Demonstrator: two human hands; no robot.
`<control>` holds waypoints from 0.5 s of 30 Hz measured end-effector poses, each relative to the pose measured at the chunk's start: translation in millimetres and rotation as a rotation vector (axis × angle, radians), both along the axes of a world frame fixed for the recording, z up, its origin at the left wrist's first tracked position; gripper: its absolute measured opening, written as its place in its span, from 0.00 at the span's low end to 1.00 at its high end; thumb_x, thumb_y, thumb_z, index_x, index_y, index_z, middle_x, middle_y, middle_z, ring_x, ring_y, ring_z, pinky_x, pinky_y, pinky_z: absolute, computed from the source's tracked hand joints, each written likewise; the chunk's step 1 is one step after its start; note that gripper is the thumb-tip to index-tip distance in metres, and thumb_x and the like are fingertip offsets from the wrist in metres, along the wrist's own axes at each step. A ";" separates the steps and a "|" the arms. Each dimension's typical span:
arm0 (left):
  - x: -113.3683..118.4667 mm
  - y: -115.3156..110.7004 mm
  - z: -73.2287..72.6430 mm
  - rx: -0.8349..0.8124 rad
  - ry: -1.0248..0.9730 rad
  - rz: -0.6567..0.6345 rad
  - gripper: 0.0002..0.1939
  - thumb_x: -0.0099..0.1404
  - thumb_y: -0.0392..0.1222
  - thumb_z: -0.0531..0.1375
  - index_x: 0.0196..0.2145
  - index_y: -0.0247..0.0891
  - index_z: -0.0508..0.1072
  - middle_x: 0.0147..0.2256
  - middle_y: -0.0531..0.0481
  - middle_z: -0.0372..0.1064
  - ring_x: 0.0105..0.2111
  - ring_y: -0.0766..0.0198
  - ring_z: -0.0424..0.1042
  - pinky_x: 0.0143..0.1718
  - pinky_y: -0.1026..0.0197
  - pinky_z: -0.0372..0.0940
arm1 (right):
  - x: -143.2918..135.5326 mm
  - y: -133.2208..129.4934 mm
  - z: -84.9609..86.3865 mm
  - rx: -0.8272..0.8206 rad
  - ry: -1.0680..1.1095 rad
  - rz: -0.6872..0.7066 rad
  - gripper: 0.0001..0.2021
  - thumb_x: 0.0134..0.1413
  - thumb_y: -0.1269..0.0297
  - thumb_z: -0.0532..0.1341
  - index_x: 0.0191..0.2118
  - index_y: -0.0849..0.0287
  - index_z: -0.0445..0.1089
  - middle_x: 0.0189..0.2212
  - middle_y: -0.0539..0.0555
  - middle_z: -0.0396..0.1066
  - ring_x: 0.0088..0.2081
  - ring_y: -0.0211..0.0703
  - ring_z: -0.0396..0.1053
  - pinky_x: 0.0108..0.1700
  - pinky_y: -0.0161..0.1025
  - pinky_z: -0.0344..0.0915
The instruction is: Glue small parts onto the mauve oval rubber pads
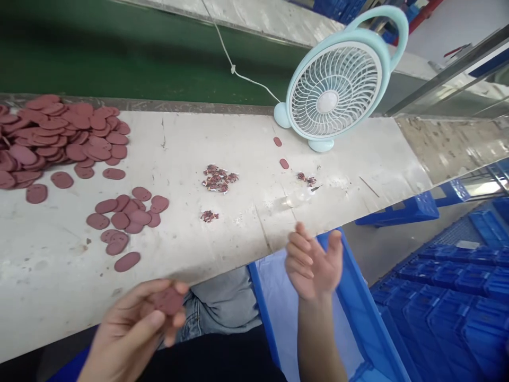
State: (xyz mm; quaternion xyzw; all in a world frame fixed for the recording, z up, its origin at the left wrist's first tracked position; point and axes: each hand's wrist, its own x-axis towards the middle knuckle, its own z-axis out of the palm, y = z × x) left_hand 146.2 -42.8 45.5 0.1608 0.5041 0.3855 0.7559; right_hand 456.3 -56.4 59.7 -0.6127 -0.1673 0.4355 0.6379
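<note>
We tag the maroon oval piece (170, 301) in the left hand (129, 326), pinched between thumb and fingers, near the counter's (178, 151) front edge. Right hand (314, 265) well apart, loosely open, nothing visible in it, over the blue bin (368, 305) in this view. We'd guess light, thin, slightly flexible, not very slippery or fragile; grip opposite rim edges.

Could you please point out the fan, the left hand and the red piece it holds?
Fan (327, 102): head view, hub of its grille.
Left hand (132, 328): head view, middle of the hand.
Red piece (170, 301): head view, its flat face.
</note>
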 end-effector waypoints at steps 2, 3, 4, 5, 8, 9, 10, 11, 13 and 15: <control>17.1 -3.7 4.5 -0.071 -0.139 -0.023 0.17 0.47 0.44 0.76 0.36 0.49 0.82 0.37 0.52 0.81 0.23 0.67 0.72 0.16 0.71 0.62 | -11.9 24.4 -3.4 0.231 0.586 0.138 0.37 0.59 0.34 0.52 0.58 0.65 0.64 0.30 0.49 0.65 0.21 0.29 0.58 0.10 0.23 0.53; 22.7 -5.7 5.9 -0.097 -0.204 -0.038 0.16 0.48 0.45 0.76 0.37 0.48 0.82 0.37 0.51 0.81 0.24 0.66 0.73 0.16 0.72 0.61 | -10.9 37.6 -6.3 0.348 0.875 0.183 0.37 0.60 0.37 0.55 0.62 0.65 0.59 0.34 0.50 0.66 0.24 0.29 0.62 0.13 0.21 0.58; 26.4 -7.5 6.5 -0.117 -0.267 -0.054 0.15 0.50 0.46 0.75 0.37 0.48 0.82 0.38 0.49 0.81 0.25 0.65 0.74 0.15 0.73 0.60 | -6.5 50.3 -9.2 0.437 1.105 0.217 0.36 0.61 0.41 0.57 0.63 0.65 0.56 0.35 0.50 0.67 0.26 0.29 0.64 0.17 0.21 0.63; 28.6 -9.1 6.1 -0.132 -0.324 -0.069 0.13 0.53 0.46 0.73 0.37 0.47 0.81 0.39 0.47 0.81 0.26 0.64 0.75 0.15 0.73 0.60 | -0.2 61.6 -11.7 0.484 1.240 0.241 0.32 0.62 0.46 0.58 0.63 0.63 0.55 0.35 0.49 0.66 0.26 0.29 0.65 0.20 0.22 0.67; 31.0 -13.0 -0.1 -0.133 -0.449 -0.100 0.08 0.60 0.44 0.70 0.38 0.45 0.81 0.41 0.44 0.81 0.31 0.62 0.79 0.15 0.75 0.59 | 15.0 81.3 -13.3 0.505 1.349 0.292 0.16 0.64 0.58 0.58 0.54 0.57 0.62 0.29 0.45 0.61 0.24 0.31 0.63 0.22 0.26 0.69; 31.7 -13.9 -3.3 -0.129 -0.475 -0.102 0.06 0.61 0.43 0.69 0.38 0.45 0.80 0.42 0.44 0.81 0.32 0.61 0.80 0.16 0.75 0.60 | 14.9 82.2 -11.4 0.504 1.322 0.296 0.15 0.63 0.59 0.58 0.52 0.56 0.64 0.27 0.44 0.59 0.23 0.31 0.63 0.22 0.27 0.68; 32.5 -14.4 -6.7 -0.120 -0.500 -0.100 0.05 0.62 0.42 0.68 0.38 0.45 0.80 0.43 0.44 0.81 0.34 0.61 0.81 0.17 0.75 0.61 | 11.5 80.2 -8.2 0.493 1.260 0.290 0.14 0.62 0.58 0.59 0.51 0.56 0.65 0.26 0.43 0.59 0.22 0.30 0.62 0.21 0.26 0.67; 33.6 -14.6 -9.9 -0.110 -0.524 -0.096 0.06 0.63 0.41 0.67 0.39 0.45 0.80 0.44 0.44 0.81 0.36 0.60 0.82 0.18 0.75 0.62 | 5.0 75.5 -3.9 0.465 1.151 0.279 0.15 0.61 0.57 0.59 0.51 0.57 0.66 0.26 0.43 0.60 0.22 0.30 0.62 0.20 0.25 0.65; 36.2 -13.9 -15.2 -0.090 -0.567 -0.089 0.08 0.64 0.40 0.67 0.42 0.45 0.80 0.47 0.44 0.80 0.40 0.58 0.82 0.21 0.76 0.65 | -15.2 59.9 6.7 0.357 0.799 0.268 0.18 0.58 0.52 0.60 0.49 0.56 0.69 0.25 0.44 0.62 0.19 0.29 0.60 0.16 0.25 0.61; 39.1 -12.7 -18.4 -0.071 -0.600 -0.081 0.11 0.63 0.38 0.67 0.45 0.44 0.80 0.49 0.44 0.79 0.44 0.57 0.81 0.23 0.76 0.66 | -40.3 39.3 16.2 0.223 0.432 0.297 0.20 0.55 0.45 0.61 0.46 0.54 0.72 0.23 0.45 0.64 0.16 0.30 0.58 0.12 0.28 0.56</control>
